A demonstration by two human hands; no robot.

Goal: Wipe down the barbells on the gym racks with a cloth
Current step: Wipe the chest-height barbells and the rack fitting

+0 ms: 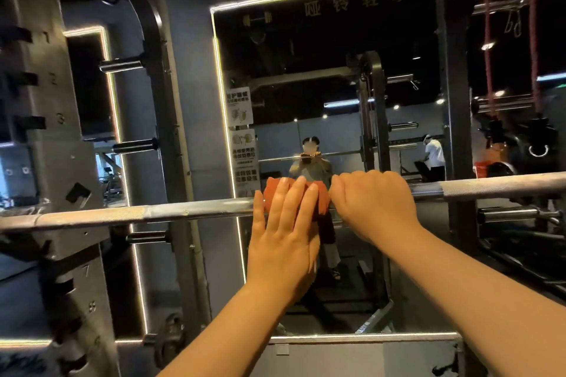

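Observation:
A steel barbell runs across the view at chest height, resting in the rack. An orange-red cloth is draped over the bar near its middle. My left hand lies flat on the cloth with straight fingers, pressing it against the bar. Just to the right, my right hand has its fingers curled over the top of the bar, right beside the cloth's edge. The bar behind both hands is hidden.
A numbered rack upright stands at the left, with plate pegs on a curved post behind it. A lit wall mirror faces me, reflecting a person. Another upright and red bands are at the right.

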